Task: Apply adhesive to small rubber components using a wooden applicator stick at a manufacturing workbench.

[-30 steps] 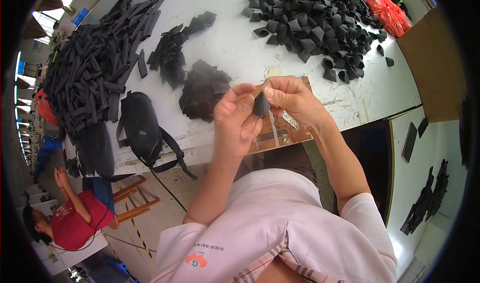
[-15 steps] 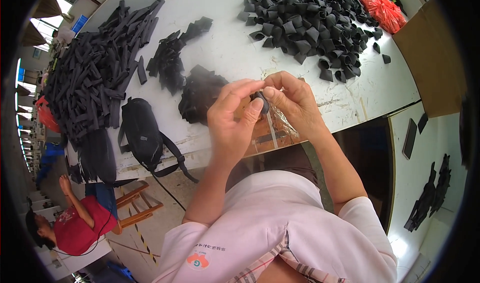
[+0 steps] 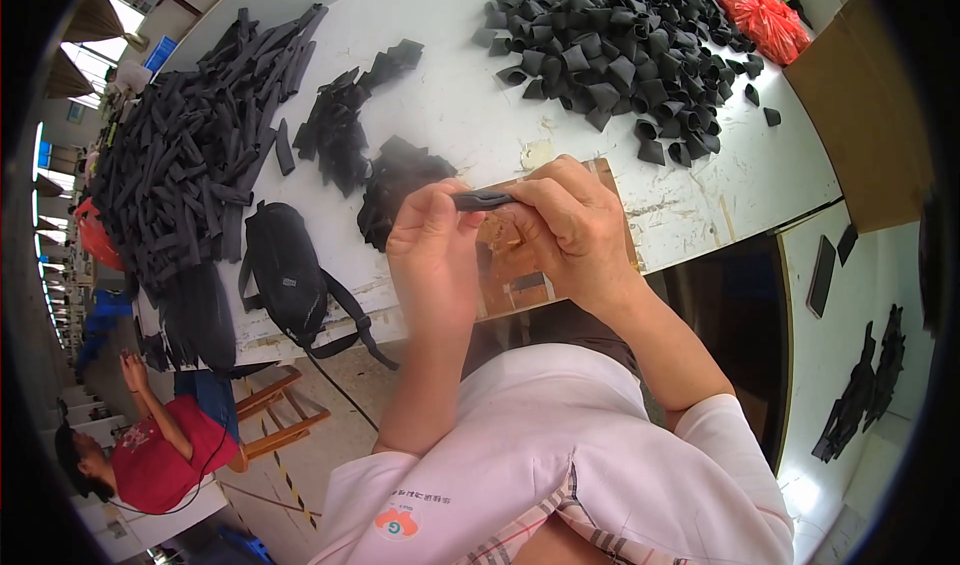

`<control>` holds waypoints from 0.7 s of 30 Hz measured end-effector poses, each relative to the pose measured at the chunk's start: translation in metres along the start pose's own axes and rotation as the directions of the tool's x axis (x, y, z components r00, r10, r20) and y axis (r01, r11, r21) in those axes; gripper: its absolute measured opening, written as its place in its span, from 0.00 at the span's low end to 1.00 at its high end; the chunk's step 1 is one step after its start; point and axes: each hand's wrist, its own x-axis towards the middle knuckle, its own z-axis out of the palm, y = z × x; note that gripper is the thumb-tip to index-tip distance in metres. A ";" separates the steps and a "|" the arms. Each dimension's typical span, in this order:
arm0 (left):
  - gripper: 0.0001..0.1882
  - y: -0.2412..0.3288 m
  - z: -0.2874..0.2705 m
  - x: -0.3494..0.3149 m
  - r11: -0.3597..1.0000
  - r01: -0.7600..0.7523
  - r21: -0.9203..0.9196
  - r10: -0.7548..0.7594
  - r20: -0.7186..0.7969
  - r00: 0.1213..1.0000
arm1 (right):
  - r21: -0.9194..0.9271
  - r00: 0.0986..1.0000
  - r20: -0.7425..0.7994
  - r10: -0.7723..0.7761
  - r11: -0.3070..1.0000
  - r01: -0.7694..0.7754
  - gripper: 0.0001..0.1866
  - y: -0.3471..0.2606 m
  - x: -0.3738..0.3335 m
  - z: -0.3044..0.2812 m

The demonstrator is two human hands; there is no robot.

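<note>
A short strip of dark grey fabric [image 3: 482, 200] stretches between my two hands, above the front edge of the white table [image 3: 450, 85]. My left hand [image 3: 430, 240] pinches its left end between thumb and fingers. At the other end, the fingers and thumb of my right hand [image 3: 575, 230] close on the strip and partly hide it. Below both hands lies a worn brown board [image 3: 515, 290]. Just beyond my left hand sits a heap of thin black pieces [image 3: 400, 180], with another such heap [image 3: 340, 135] farther off.
Long dark strips [image 3: 190, 135] are piled at the left, near a black pouch with straps [image 3: 285, 265]. Small black loops [image 3: 610, 55] cover the far right, beside a red plastic bag [image 3: 763, 23] and a cardboard box [image 3: 860, 115]. A person in red [image 3: 170, 455] sits at lower left.
My hands have moved apart, my left hand shifting left. The dark strip, mostly hidden between my fingers before, now shows stretched lengthwise between them. More of the brown board is uncovered.
</note>
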 end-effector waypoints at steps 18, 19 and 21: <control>0.05 -0.014 -0.012 0.001 0.991 0.012 0.136 -0.008 -0.029 1.000 | -0.140 0.996 -0.064 -0.060 0.989 0.050 0.07 0.008 -0.009 0.017; 0.06 -0.013 -0.012 0.001 0.988 0.019 0.156 -0.015 -0.027 1.000 | -0.208 0.998 -0.030 -0.056 0.977 0.049 0.07 0.007 -0.008 0.015; 0.07 -0.010 -0.005 -0.005 0.980 -0.046 0.191 0.050 -0.013 0.999 | -0.082 0.998 -0.047 0.031 0.996 -0.034 0.07 0.000 -0.005 0.005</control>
